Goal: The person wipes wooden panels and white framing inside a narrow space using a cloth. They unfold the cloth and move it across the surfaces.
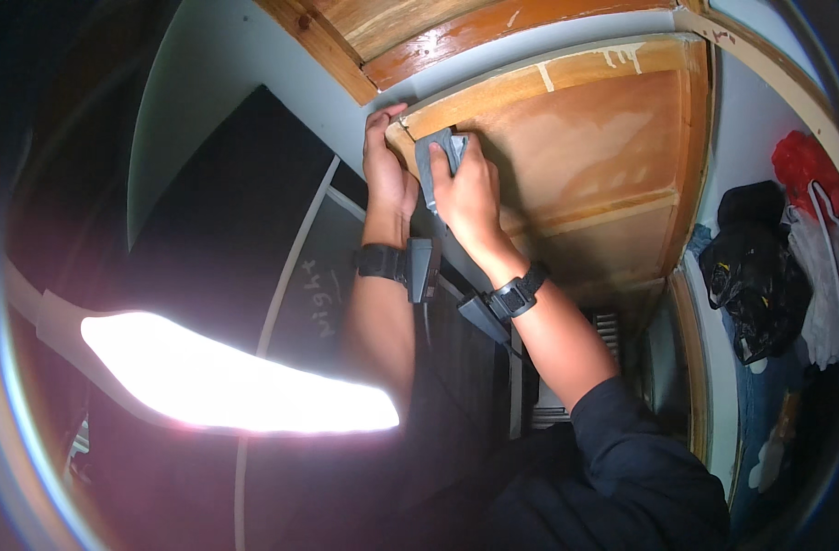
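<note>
A wooden panelled door [576,138] with pale streaks on its face stands in the upper middle. My left hand [387,170] is at its near left corner, with the fingers curled round the edge and partly hidden behind the wood. In my right hand [470,193] is a folded grey sheet [429,165], pinched between thumb and fingers and pressed against the door's left edge, close beside my left hand. Whether the sheet is sandpaper or cloth I cannot tell. Both wrists wear black straps with small dark boxes.
A bright white lamp [236,381] glares at the lower left, before a dark board [227,220] with a pale edge strip. Above the door runs a wooden frame [520,32]. Black, white and red bags [759,275] hang at the right.
</note>
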`<state>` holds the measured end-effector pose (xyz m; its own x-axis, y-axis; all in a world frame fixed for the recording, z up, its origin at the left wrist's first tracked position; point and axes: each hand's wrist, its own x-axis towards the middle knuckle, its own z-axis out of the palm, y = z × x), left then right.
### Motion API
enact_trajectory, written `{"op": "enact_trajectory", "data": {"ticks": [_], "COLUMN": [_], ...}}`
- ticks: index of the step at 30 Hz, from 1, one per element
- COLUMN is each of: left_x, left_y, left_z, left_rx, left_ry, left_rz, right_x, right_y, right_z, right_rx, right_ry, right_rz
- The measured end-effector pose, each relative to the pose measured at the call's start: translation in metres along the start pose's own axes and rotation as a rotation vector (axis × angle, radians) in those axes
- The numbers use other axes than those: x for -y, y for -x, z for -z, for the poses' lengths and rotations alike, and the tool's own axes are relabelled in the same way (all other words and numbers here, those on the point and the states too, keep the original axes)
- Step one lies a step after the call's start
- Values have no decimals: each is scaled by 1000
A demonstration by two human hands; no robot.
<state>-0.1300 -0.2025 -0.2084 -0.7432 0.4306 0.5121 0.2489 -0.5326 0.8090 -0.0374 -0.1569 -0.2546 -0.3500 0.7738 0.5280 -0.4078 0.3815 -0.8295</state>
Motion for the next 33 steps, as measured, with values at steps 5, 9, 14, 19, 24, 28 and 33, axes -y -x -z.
{"op": "enact_trajectory", "data": {"ticks": [5, 9, 14, 19, 24, 28, 33], "left_x": [-1, -1, 3, -4, -5, -3, 7], "left_y": [6, 8, 6, 15, 16, 10, -12], "left_z": [-2, -1, -1, -2, -7, -7, -2], "left_rx": [4, -14, -19, -20, -25, -36, -55], "left_ry": [16, -10, -9, 78, 67, 87, 71], "left_rz": [-24, -26, -43, -15, -10, -5, -19], "right_x": [-4, -17, -28, -8, 10, -14, -74], "right_y": [6, 14, 20, 15, 7, 15, 36], "right_z": [12, 18, 26, 17, 8, 20, 40], "right_rx": [3, 31, 39, 22, -72, 2, 233], "right_ry": [115, 189, 66, -211, -327, -25, 419], "right_rz": [39, -27, -141, -173, -98, -55, 25]}}
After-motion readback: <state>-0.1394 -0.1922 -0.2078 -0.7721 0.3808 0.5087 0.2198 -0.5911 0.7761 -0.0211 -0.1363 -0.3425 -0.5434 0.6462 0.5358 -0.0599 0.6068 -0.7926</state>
